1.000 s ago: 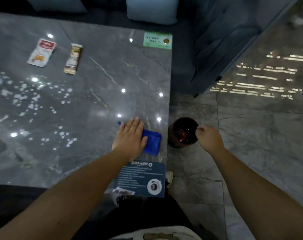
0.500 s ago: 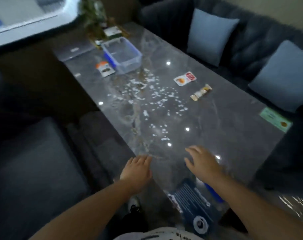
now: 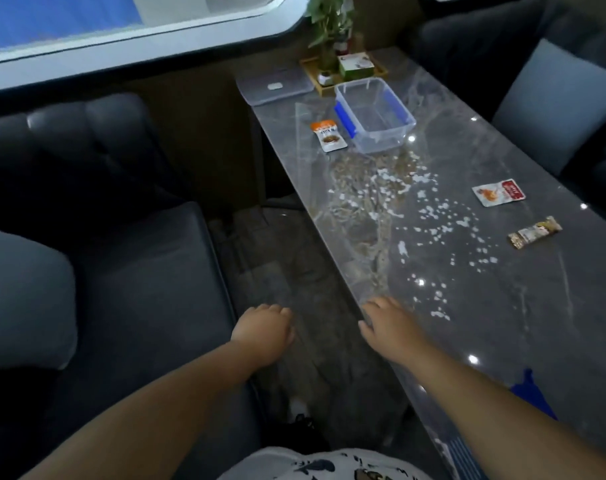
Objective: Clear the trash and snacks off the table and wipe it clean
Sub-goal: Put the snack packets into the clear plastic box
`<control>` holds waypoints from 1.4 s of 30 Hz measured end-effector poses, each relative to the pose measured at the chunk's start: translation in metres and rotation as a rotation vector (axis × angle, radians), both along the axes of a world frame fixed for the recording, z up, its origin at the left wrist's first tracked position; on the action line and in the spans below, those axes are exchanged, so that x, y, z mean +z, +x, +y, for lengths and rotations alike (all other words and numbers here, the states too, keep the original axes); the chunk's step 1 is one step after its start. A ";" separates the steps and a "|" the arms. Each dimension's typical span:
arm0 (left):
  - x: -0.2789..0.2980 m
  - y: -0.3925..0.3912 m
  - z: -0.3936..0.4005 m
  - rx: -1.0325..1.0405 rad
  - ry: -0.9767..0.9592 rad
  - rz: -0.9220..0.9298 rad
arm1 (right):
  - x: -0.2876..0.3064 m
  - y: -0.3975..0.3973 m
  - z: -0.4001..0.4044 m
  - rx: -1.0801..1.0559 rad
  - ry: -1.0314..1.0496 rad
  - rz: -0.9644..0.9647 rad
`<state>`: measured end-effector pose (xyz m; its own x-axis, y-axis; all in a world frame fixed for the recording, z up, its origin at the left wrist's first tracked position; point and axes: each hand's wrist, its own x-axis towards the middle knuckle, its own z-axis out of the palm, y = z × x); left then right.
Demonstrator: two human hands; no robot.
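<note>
Head view. Three snack packets lie on the grey marble surface [image 3: 502, 306]: an orange-topped packet [image 3: 328, 135] at upper centre, a red-and-white packet [image 3: 498, 192] at right, and a narrow bar wrapper [image 3: 534, 232] below it. White crumbs [image 3: 429, 223] are scattered across the middle of the surface; they are too many and too small to count. One clear plastic container [image 3: 374, 114] with blue clips stands beside the orange-topped packet; its lid [image 3: 275, 86] lies apart at the far end. One blue cloth [image 3: 530, 393] at lower right is partly hidden by the right forearm. Left hand [image 3: 263, 332]: loosely curled, holding nothing, over the floor. Right hand [image 3: 391, 323]: fingers relaxed, holding nothing, at the near surface edge.
</note>
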<state>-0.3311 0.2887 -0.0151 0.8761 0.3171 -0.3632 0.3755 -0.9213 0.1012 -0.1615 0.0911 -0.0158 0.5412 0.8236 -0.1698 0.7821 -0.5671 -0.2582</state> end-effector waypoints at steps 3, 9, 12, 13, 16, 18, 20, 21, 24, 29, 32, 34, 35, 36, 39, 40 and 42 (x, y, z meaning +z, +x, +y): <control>0.000 0.003 0.024 -0.028 0.023 -0.028 | 0.003 0.002 0.023 -0.005 -0.032 0.028; 0.001 0.011 0.052 -0.041 -0.016 -0.025 | 0.006 0.014 0.058 0.000 -0.085 0.038; 0.002 0.020 0.068 -0.040 -0.019 -0.035 | 0.007 0.023 0.078 0.001 -0.105 0.045; 0.002 0.024 0.074 -0.034 -0.024 -0.034 | 0.006 0.026 0.085 0.003 -0.111 0.050; -0.001 0.041 0.093 -0.015 -0.027 -0.031 | 0.003 0.040 0.108 0.024 -0.122 0.062; -0.004 0.057 0.107 0.000 -0.018 -0.037 | -0.002 0.054 0.125 0.048 -0.105 0.061; -0.010 0.076 0.122 0.005 -0.012 -0.025 | -0.010 0.073 0.144 0.053 -0.088 0.070; -0.013 0.086 0.131 0.006 -0.012 -0.016 | -0.014 0.083 0.154 0.045 -0.077 0.076; -0.019 0.119 0.161 0.010 -0.006 0.002 | -0.024 0.114 0.183 0.024 -0.035 0.052; -0.011 0.173 0.206 -0.027 0.026 0.002 | -0.021 0.160 0.220 -0.008 -0.017 -0.003; -0.006 0.203 0.231 -0.049 0.015 0.005 | -0.015 0.183 0.238 -0.016 -0.033 0.015; -0.004 0.222 0.245 -0.071 -0.001 0.017 | -0.014 0.197 0.249 -0.025 -0.046 0.012; -0.004 0.233 0.252 -0.087 -0.004 0.017 | -0.013 0.203 0.254 -0.032 -0.048 0.004; -0.004 0.244 0.259 -0.107 -0.006 0.015 | -0.012 0.210 0.260 -0.045 -0.044 0.003; -0.007 0.280 0.280 -0.171 -0.037 0.007 | -0.014 0.228 0.276 -0.118 -0.031 0.031; -0.009 0.294 0.289 -0.197 -0.048 0.009 | -0.014 0.236 0.281 -0.144 -0.027 0.040; -0.013 0.322 0.309 -0.256 -0.061 0.020 | -0.016 0.248 0.294 -0.206 -0.038 0.059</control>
